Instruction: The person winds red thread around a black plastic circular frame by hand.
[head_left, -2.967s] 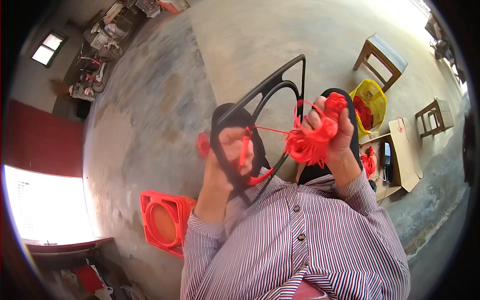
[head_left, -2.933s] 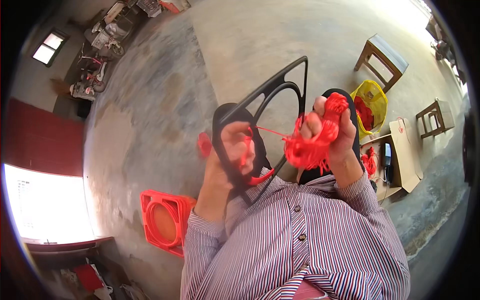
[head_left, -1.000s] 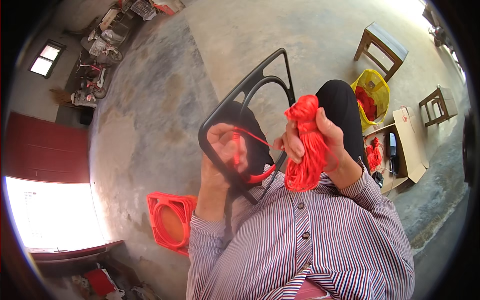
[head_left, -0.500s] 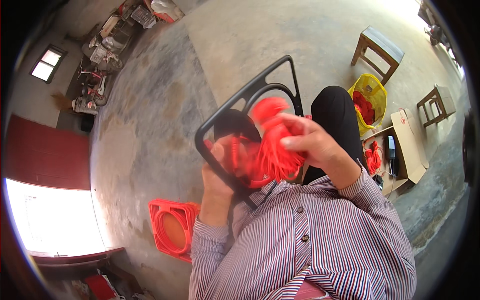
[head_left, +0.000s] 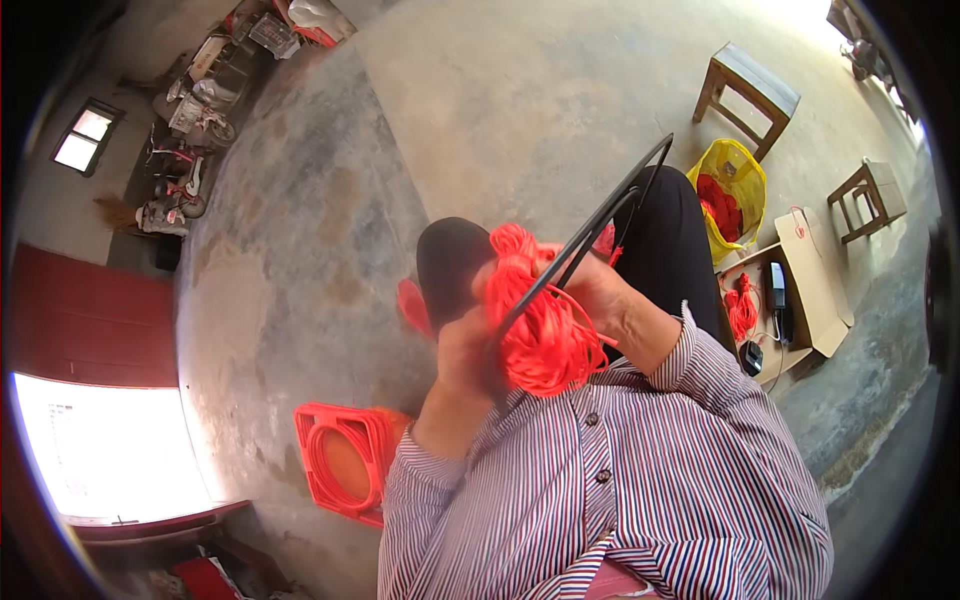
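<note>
In front of my lap a black open frame (head_left: 600,222) is tilted nearly edge-on. My left hand (head_left: 468,350) is closed on its near end, its fingers partly hidden and blurred. A bundled hank of bright red cord (head_left: 550,340), tied near its top, hangs by the frame, whose bar crosses in front of it. My right hand (head_left: 603,295) is closed round the upper part of the hank, with most of its fingers out of sight. A red piece (head_left: 412,306) shows beyond my left hand, too blurred to name.
Red frames (head_left: 345,460) wound with cord stand on the floor at left. To the right are a yellow bag (head_left: 745,180) with red stuff inside, an open cardboard box (head_left: 815,290) holding cord and a black adapter, and two wooden stools (head_left: 755,85) (head_left: 872,200).
The black frame has turned from nearly face-on to nearly edge-on and leans to the right. The red hank has moved slightly down, behind the frame's bar, with my right hand on it.
</note>
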